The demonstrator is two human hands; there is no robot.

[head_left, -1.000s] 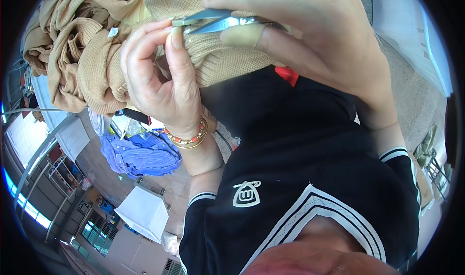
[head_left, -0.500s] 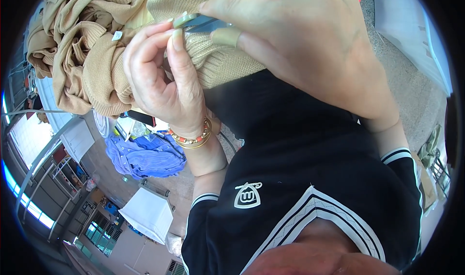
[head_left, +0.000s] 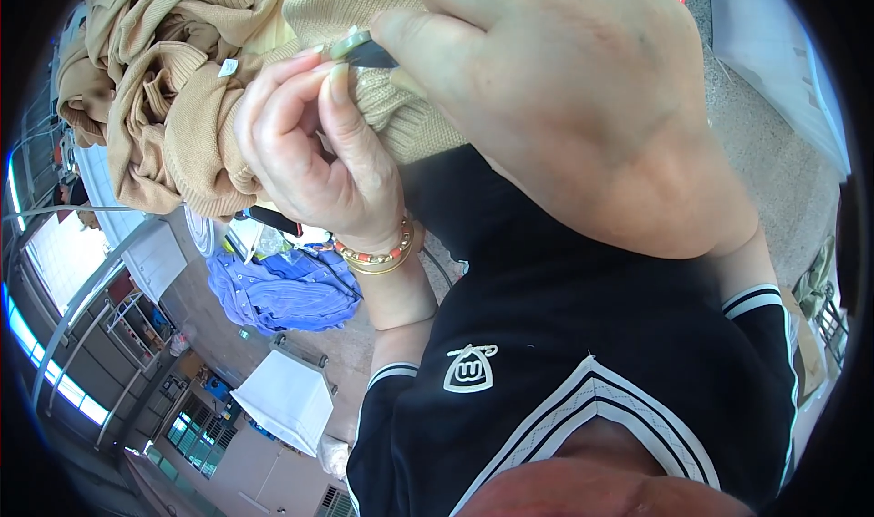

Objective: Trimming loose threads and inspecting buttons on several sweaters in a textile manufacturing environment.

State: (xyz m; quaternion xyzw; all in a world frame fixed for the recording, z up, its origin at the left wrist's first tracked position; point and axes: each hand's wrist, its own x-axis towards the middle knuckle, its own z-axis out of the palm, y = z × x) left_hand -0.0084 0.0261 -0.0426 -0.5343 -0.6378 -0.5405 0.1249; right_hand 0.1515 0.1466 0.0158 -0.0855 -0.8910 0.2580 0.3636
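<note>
My left hand [head_left: 314, 148] pinches a small flat piece [head_left: 353, 45] between its thumb and fingertips. The piece has a pale green rounded edge and a dark blue part pointing right; its exact kind does not show. From the right, my right hand [head_left: 583, 107] reaches over and closes on the dark end, back of the hand up, with its fingertips mostly hidden. A tan covering [head_left: 407, 82] on one of its digits shows just below the piece. Beige ribbed knitwear [head_left: 401, 121] lies under both hands, by my black top [head_left: 546, 289].
More beige knit garments [head_left: 173, 107] lie heaped at the far left, with a small white label [head_left: 228, 67]. Lower down are a folded blue-violet garment [head_left: 282, 289] and a white box-like bin [head_left: 287, 403]. A pale sheet-like surface [head_left: 765, 53] stands at the right.
My right hand has come left and down over the small piece, covering more of its dark end and the tan-covered digit. My left hand keeps its pinch, shifted slightly right.
</note>
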